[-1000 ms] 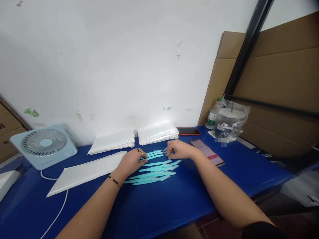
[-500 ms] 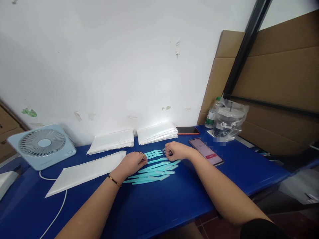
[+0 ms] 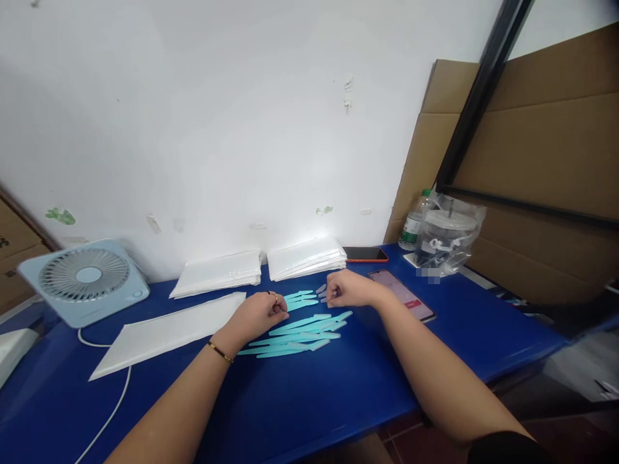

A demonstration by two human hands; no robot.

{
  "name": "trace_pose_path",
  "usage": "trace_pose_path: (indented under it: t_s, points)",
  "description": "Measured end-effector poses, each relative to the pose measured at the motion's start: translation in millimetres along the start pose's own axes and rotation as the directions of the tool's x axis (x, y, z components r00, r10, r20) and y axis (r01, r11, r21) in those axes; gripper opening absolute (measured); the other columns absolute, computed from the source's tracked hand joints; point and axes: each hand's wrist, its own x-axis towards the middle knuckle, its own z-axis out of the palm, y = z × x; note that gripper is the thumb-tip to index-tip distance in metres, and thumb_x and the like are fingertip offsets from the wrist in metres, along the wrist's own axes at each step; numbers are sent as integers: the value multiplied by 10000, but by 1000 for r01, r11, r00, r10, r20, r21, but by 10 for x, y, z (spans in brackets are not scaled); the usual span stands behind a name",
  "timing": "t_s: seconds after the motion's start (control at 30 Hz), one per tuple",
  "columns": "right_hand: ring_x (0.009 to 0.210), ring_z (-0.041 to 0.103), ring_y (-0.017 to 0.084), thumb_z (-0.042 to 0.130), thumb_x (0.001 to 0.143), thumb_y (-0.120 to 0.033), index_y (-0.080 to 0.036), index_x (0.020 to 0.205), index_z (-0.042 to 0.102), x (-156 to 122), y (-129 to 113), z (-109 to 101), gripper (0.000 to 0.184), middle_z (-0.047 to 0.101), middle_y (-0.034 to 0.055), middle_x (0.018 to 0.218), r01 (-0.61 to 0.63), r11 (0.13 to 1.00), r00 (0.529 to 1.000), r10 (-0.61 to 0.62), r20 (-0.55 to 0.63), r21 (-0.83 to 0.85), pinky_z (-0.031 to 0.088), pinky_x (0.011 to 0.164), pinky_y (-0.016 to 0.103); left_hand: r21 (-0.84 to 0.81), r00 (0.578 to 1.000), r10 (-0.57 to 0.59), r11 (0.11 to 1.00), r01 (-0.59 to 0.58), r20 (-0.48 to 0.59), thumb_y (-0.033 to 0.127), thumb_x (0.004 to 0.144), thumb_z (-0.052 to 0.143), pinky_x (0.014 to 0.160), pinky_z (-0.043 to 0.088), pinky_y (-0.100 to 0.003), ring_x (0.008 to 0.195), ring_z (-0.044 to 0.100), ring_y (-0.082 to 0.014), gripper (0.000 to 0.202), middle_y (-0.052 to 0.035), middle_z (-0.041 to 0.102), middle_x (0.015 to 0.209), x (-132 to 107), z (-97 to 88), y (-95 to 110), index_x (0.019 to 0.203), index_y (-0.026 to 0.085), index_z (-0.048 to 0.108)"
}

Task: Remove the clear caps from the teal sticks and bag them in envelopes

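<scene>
Several thin turquoise plastic sticks (image 3: 300, 332) lie side by side on the blue table (image 3: 300, 399). My left hand (image 3: 256, 314), with a ring and a gold bracelet, rests at their left ends, fingers curled and pinched on the end of one stick. My right hand (image 3: 349, 289) is at the right ends near the far sticks, its fingers curled together on a stick's pale tip. A long white flat bag (image 3: 169, 332) lies to the left of my left hand.
Two stacks of white bags (image 3: 217, 272) (image 3: 307, 258) sit by the wall. A pale blue fan (image 3: 84, 280) with a white cable stands at left. Two phones (image 3: 403, 295) (image 3: 365, 254), a bottle (image 3: 413, 222) and a bagged container (image 3: 447, 235) are at right, before cardboard sheets (image 3: 541, 161).
Both hands stay at the sticks with small finger movements; the right hand has shifted slightly toward the far sticks. The view wobbles a little.
</scene>
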Motion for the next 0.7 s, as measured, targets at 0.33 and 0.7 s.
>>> trace_pose_path:
  t_s: [0.33, 0.7]
  points:
    - [627, 532, 101, 683, 623, -225, -169, 698, 711, 116, -105, 224, 97, 610, 14, 758, 62, 985, 998, -64, -7, -159, 361, 561, 200, 95, 995, 60, 993, -66, 74, 309, 750, 539, 555, 345, -214, 628, 550, -121, 143, 4, 645, 703, 22, 81, 131, 740, 215, 645]
    - [689, 587, 151, 645, 586, -154, -173, 657, 693, 66, -33, 149, 88, 671, 24, 766, -97, 978, 992, 109, 56, -186, 366, 558, 210, 278, 999, -9, 961, -1, 35, 192, 676, 505, 542, 341, -257, 597, 559, -162, 141, -27, 666, 658, 10, 14, 172, 649, 202, 643]
